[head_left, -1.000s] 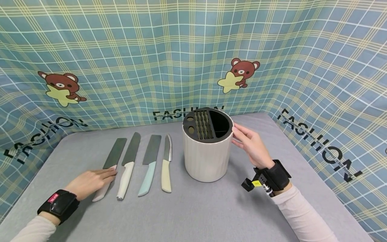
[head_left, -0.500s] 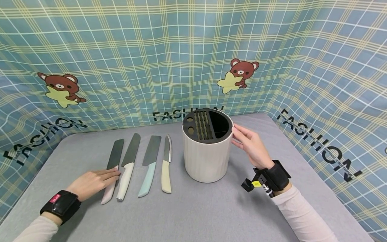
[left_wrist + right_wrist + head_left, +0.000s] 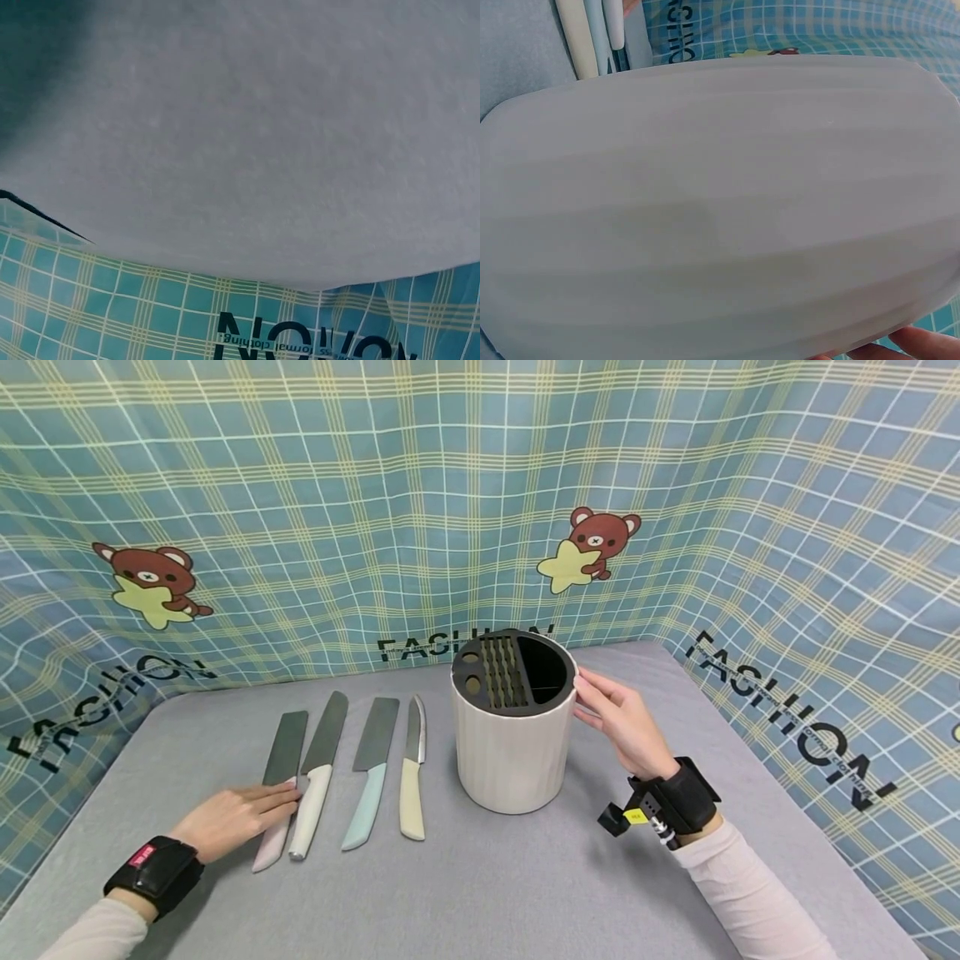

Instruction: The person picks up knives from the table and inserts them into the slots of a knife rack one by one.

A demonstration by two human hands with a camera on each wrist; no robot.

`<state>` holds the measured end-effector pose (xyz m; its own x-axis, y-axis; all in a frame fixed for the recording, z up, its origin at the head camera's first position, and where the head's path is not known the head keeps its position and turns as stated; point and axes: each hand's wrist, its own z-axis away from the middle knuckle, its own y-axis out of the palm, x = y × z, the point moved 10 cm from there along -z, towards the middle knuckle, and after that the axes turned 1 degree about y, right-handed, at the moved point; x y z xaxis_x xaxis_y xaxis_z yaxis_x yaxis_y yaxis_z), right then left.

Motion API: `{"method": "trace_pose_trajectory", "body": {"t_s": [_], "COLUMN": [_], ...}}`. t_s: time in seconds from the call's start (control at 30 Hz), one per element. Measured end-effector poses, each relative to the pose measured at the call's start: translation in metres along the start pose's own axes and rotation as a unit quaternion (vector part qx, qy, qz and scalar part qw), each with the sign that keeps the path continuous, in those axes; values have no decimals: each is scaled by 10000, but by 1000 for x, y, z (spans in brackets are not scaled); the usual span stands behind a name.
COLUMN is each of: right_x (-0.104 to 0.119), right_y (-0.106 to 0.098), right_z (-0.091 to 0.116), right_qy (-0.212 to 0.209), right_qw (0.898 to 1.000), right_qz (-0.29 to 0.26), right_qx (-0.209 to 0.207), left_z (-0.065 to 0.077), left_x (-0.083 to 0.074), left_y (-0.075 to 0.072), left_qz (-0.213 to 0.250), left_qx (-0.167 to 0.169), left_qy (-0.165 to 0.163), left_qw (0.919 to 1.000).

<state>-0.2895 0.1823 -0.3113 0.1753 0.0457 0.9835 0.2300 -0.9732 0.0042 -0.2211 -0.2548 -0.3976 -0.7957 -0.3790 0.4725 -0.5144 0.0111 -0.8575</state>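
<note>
My left hand lies with straight fingers across the pink handle of a cleaver-shaped knife, hiding part of that handle. To its right lie a white-handled knife, a light-blue-handled cleaver and a small cream-handled knife, blades pointing away. A white ribbed knife block with a black slotted top stands upright. My right hand touches its right side near the rim with extended fingers. The right wrist view is mostly filled by the block's wall, with fingertips at the lower right.
Grey cloth covers the table. A blue checked curtain with bear prints closes off the back and sides. The left wrist view holds only grey cloth and curtain, neither hand nor knife.
The left hand and the pink-handled knife have shifted right, toward the white-handled knife, and the knife lies slightly nearer to me. The right hand and the block keep their places.
</note>
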Motion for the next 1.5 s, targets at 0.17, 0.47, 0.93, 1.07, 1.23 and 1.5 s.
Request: {"method": "trace_pose_trajectory", "body": {"t_s": [0.17,0.47,0.93,1.07,1.23,1.5], "right_x": [2,1,6,5,-3,4], "right_y": [1,0,2,1,-11,-26], "right_z": [0,1,2,2,-5,-13], "right_qy": [-34,-62,-174,-336,-857,-1425], "right_qw": [10000,10000,9998,9994,9961,9898], "right_qz": [12,-45,-2,48,-36,39], "right_qx": [37,61,64,106,188,5], "left_z": [-4,-19,-22,-27,-37,-66], "left_x": [5,27,54,59,66,66], "left_y": [-8,-45,-95,-115,-135,-159], "left_qz": [93,621,1050,1009,1376,2101], "left_qx": [-253,-902,-1666,-2057,-2326,-2476], "left_qy": [-252,-956,-1613,-1754,-2084,-2307], "left_qw": [9993,9894,9671,9575,9399,9172]}}
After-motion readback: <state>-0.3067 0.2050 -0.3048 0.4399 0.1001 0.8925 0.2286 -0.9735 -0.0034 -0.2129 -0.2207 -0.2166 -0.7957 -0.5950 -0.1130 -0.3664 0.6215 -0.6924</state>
